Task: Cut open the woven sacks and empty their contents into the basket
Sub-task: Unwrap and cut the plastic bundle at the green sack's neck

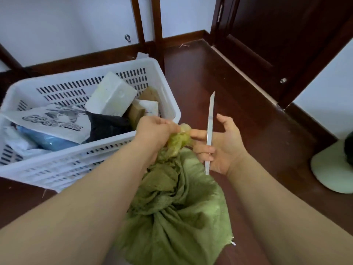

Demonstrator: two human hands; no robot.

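The left hand (pixel 158 129) grips the bunched neck of the green sack (pixel 177 217), the right hand (pixel 223 146) holds the knife (pixel 209 131) beside it; the sack is apparently uncut and unemptied, the basket (pixel 76 155) already holding parcels (pixel 112 94).

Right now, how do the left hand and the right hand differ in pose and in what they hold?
The left hand grips the bunched neck of the green sack; the right hand holds a thin blade, point up. The left hand's fingers are curled; the right hand shows its palm, thumb and forefinger stretched out. Both are bare.
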